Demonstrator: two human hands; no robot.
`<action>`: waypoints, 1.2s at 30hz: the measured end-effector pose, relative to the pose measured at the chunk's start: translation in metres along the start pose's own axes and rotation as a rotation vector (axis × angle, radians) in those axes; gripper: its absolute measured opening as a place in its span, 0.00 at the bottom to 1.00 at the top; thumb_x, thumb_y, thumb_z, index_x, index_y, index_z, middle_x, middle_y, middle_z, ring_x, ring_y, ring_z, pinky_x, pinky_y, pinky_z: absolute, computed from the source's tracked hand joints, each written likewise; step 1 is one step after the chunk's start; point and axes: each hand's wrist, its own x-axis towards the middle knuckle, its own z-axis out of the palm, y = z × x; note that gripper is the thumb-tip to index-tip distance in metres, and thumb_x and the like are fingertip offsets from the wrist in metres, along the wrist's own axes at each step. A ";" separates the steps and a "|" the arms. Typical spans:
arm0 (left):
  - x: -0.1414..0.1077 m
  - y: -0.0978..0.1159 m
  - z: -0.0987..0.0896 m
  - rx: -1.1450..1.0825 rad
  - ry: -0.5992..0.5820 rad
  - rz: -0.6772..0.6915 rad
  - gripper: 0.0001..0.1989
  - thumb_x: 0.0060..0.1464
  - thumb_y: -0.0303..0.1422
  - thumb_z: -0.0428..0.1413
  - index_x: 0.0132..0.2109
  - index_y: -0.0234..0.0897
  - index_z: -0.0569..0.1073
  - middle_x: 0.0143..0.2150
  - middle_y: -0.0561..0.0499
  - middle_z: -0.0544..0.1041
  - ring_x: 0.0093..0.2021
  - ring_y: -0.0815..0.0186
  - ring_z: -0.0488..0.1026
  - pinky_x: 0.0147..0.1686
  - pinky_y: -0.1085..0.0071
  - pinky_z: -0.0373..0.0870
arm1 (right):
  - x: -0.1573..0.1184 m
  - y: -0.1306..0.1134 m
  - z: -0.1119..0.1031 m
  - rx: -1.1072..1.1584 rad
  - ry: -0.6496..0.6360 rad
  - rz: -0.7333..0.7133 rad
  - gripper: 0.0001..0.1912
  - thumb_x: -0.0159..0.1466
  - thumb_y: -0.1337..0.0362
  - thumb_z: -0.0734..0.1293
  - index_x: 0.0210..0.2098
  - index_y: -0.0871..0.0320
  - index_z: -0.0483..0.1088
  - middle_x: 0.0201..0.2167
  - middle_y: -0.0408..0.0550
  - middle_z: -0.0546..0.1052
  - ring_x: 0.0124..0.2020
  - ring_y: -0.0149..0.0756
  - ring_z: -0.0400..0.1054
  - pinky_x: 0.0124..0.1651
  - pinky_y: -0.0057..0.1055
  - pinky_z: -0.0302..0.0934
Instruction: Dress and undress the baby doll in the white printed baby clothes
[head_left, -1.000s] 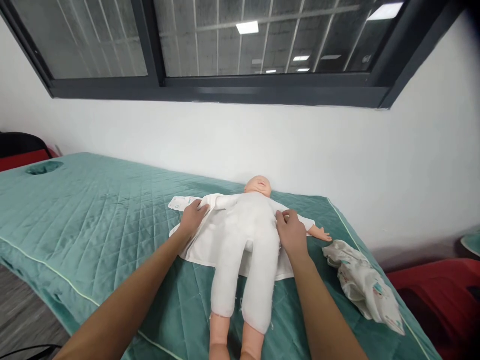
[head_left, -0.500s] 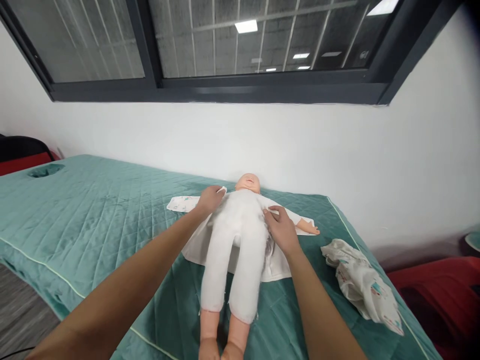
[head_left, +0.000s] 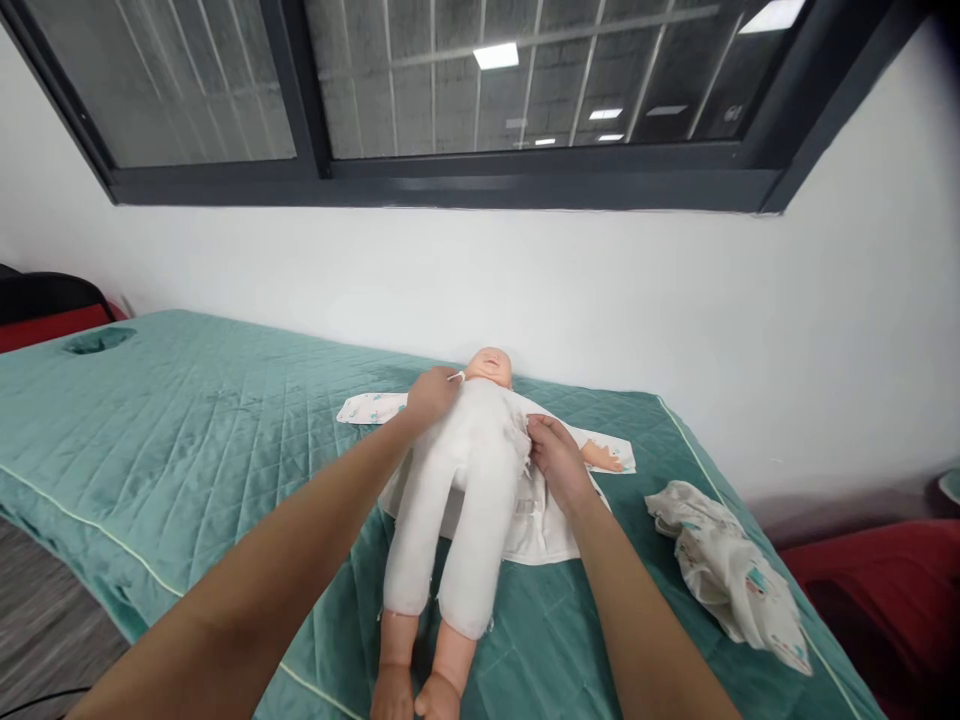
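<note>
A baby doll [head_left: 480, 500] with a white cloth body lies face up, feet toward me. Spread under it is a white baby shirt [head_left: 551, 535]. The doll's right-side arm [head_left: 602, 457] lies along one sleeve; the other sleeve [head_left: 373, 408], printed with small figures, stretches out flat on the left. Near the doll's neck, my left hand [head_left: 433, 395] is closed on a white edge of the shirt. My right hand [head_left: 556, 455] is closed in a pinch at the doll's side, its fingertips against white fabric; whether that is shirt or doll body, I cannot tell.
A crumpled printed cloth [head_left: 739, 580] lies to the right on the green quilted bed [head_left: 225, 430]. Behind runs a white wall [head_left: 465, 280] with a dark-framed window [head_left: 525, 185]. Red seats [head_left: 885, 590] stand beyond the right edge, and the bed has a hole [head_left: 97, 341] at far left.
My left hand has moved right, closer to the doll's neck. The doll's body and legs have shifted left on the shirt, and its right-side hand has drawn back along the sleeve.
</note>
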 end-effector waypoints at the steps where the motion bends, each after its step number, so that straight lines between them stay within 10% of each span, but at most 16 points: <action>1: 0.002 0.001 0.000 0.007 -0.003 0.002 0.16 0.62 0.37 0.47 0.40 0.34 0.78 0.41 0.41 0.80 0.42 0.58 0.74 0.43 0.69 0.65 | -0.001 -0.001 0.001 0.036 -0.010 0.022 0.19 0.52 0.50 0.72 0.38 0.54 0.70 0.27 0.41 0.74 0.28 0.35 0.67 0.32 0.31 0.61; 16: -0.027 0.041 -0.014 0.290 -0.047 0.088 0.16 0.65 0.32 0.45 0.47 0.34 0.76 0.44 0.36 0.79 0.44 0.52 0.76 0.42 0.64 0.66 | -0.015 -0.015 0.010 0.393 -0.221 0.228 0.21 0.53 0.60 0.75 0.45 0.51 0.70 0.30 0.38 0.77 0.30 0.30 0.69 0.34 0.26 0.60; 23: -0.094 0.067 -0.029 0.382 -0.063 0.250 0.15 0.65 0.34 0.45 0.52 0.35 0.72 0.46 0.40 0.76 0.39 0.53 0.76 0.36 0.62 0.69 | -0.013 -0.012 0.004 0.343 -0.218 0.224 0.21 0.54 0.61 0.75 0.46 0.52 0.70 0.32 0.40 0.78 0.32 0.31 0.70 0.35 0.26 0.62; 28: -0.159 0.034 -0.029 0.245 0.200 0.387 0.15 0.65 0.29 0.44 0.54 0.39 0.69 0.52 0.44 0.73 0.50 0.56 0.71 0.47 0.59 0.69 | -0.014 -0.012 0.004 0.313 -0.201 0.216 0.21 0.55 0.60 0.75 0.47 0.52 0.71 0.32 0.41 0.78 0.32 0.31 0.70 0.36 0.27 0.63; 36: -0.189 -0.039 -0.017 -0.190 0.301 0.008 0.19 0.63 0.31 0.49 0.59 0.38 0.65 0.58 0.43 0.67 0.58 0.57 0.65 0.59 0.56 0.63 | -0.014 -0.011 0.007 0.236 -0.174 0.194 0.21 0.55 0.60 0.75 0.47 0.51 0.71 0.32 0.42 0.78 0.31 0.31 0.70 0.33 0.26 0.62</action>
